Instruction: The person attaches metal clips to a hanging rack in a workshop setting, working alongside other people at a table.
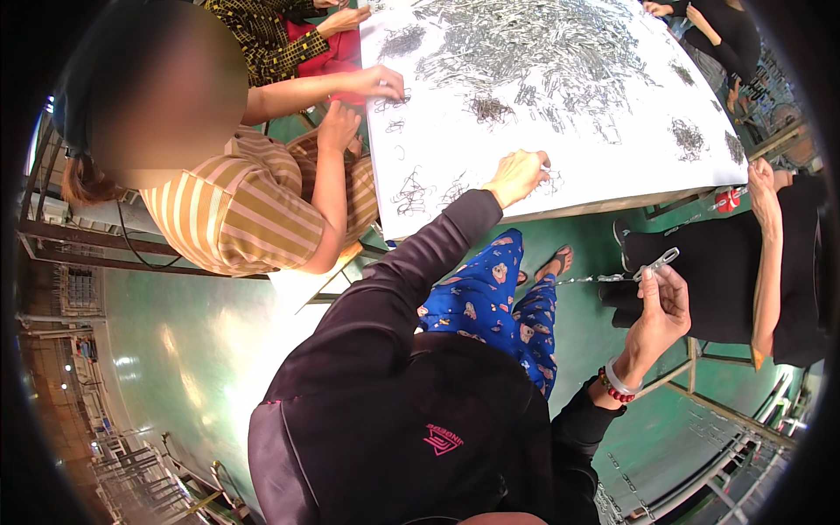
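My left hand [518, 178] reaches over the near edge of the white table [604, 179]. Its fingers are bent together at a small cluster of thin dark wire pieces [550, 182]; what they pinch, if anything, is too small to make out. Off the table to the right, my right hand [662, 306] is raised, thumb and fingers closed on a long silvery metal link [658, 263]. From near that hand a thin metal chain [598, 279] stretches away to the left, over the floor and my legs in this view.
A large heap of small metal links [534, 52] covers the table's far part, with dark wire piles [492, 108] around it. A person in a striped top [232, 206] works at my left; another person in black [700, 262] stands at right. Metal frames [691, 363] stand nearby.
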`<state>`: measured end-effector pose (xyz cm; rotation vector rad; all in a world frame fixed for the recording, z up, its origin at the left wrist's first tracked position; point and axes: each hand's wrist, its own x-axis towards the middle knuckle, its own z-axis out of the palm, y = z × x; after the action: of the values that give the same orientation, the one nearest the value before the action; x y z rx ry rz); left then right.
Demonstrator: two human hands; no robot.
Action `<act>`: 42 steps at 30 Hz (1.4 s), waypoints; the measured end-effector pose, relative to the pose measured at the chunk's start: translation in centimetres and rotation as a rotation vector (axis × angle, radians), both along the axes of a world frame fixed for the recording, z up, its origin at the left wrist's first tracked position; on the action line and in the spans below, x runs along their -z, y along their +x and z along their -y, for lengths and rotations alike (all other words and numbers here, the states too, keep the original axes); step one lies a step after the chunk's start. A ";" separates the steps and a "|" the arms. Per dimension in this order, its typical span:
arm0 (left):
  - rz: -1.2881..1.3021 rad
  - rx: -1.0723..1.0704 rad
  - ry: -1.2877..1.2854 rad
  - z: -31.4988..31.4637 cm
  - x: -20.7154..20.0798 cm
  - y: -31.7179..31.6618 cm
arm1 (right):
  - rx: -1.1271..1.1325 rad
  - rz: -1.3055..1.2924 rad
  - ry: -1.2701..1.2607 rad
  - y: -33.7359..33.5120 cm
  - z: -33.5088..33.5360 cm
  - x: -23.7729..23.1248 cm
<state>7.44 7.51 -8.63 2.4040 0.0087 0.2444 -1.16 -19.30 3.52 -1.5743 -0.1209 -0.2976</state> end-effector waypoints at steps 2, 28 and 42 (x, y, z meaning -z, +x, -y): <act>0.047 -0.059 0.030 -2.0 -0.2 0.1 | 0.021 -0.007 -0.029 -0.1 0.0 -0.1; 0.168 0.266 -0.406 5.3 -10.9 -2.6 | 0.068 -0.049 0.069 0.9 0.9 1.9; 0.107 0.464 -0.735 12.8 -12.2 -5.6 | 0.136 0.005 0.049 -0.5 -0.5 2.9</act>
<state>1.84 -5.31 3.59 1.6022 -0.4289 0.1187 -1.65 -18.76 0.58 -1.5360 -0.0101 -0.4081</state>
